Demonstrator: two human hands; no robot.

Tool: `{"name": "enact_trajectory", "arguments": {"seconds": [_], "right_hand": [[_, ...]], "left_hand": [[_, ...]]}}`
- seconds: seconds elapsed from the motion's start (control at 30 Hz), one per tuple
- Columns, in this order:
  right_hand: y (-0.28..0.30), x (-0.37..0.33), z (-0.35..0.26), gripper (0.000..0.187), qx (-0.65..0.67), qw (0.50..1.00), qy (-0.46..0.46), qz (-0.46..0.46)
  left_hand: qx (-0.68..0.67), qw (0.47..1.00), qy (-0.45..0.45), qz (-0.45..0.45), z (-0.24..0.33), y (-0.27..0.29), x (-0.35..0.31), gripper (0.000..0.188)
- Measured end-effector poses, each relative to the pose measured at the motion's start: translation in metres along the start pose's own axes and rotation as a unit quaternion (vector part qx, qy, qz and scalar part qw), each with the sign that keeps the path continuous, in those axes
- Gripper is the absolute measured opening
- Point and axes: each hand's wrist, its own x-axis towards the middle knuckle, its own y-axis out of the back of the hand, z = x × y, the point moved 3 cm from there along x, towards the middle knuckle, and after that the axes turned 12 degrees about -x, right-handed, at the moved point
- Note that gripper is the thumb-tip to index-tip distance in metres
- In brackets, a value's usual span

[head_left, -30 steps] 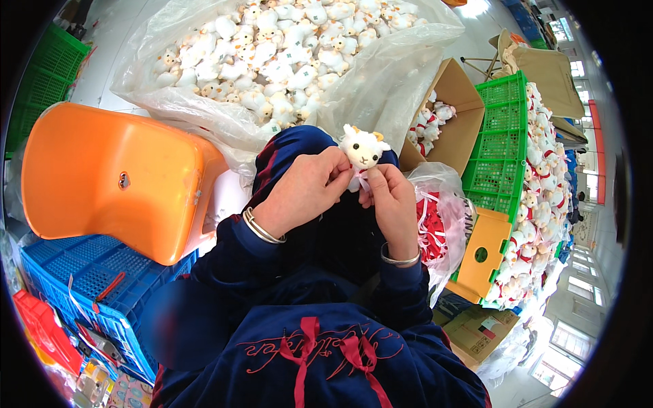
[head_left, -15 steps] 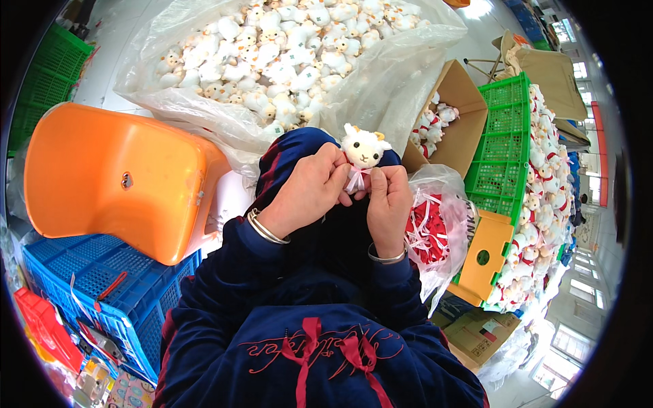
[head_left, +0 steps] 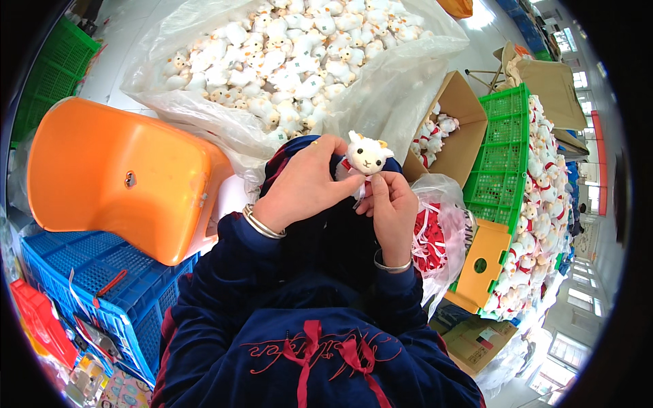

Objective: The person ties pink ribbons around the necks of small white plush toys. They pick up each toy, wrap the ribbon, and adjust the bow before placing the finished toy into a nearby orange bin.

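A small white plush sheep [head_left: 368,154] with black eyes and yellowish horns faces up above my knees. My left hand [head_left: 307,182] is closed round its side, the thumb pressed below the chin. A bit of red band [head_left: 346,164] shows at the neck. My right hand [head_left: 393,209] is closed under the chin, thumb against fingers, on a pale ribbon [head_left: 359,195] whose end hangs between the hands. The knot, if there is one, is hidden by my fingers.
Ahead lies a big clear plastic bag [head_left: 163,95] full of white plush sheep. An orange chair [head_left: 102,170] stands left on blue crates [head_left: 146,289]. To the right are a cardboard box [head_left: 462,126], a bag of red and white ribbons [head_left: 430,238] and a green crate [head_left: 503,156] beside heaped sheep.
The sheep has shifted slightly right and turned. My left hand has moved from pinching the ribbon to holding the sheep's side and neck; the bow-like ribbon in front is now mostly covered.
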Motion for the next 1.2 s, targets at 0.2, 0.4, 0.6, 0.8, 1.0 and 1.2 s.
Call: {"name": "enact_trajectory", "arguments": {"seconds": [0.2,0.4,0.6,0.8,1.0,1.2], "right_hand": [[-0.003,0.005,0.011,0.016,-0.071,0.994,0.086,0.003],[-0.005,0.007,0.022,0.017,-0.047,0.993,0.104,0.011],[-0.001,0.009,0.017,0.027,0.024,0.997,0.071,-0.017],[0.004,0.007,0.015,0.031,-0.012,0.997,0.077,-0.019],[-0.001,0.010,0.017,0.019,-0.012,0.999,0.037,0.013],[-0.005,0.015,0.027,0.020,0.000,0.990,0.131,0.045]], "left_hand": [[-0.020,0.997,0.055,-0.058,-0.002,-0.006,0.011,0.036],[-0.015,0.995,0.066,-0.071,-0.003,-0.005,0.011,0.032],[-0.144,0.986,0.070,-0.049,-0.018,0.001,0.002,0.019],[-0.129,0.985,0.102,-0.045,-0.008,-0.002,-0.002,0.019],[-0.027,0.998,0.015,-0.057,-0.008,-0.010,0.000,0.021],[-0.066,0.993,0.072,-0.073,-0.006,-0.007,-0.002,0.018]]}}
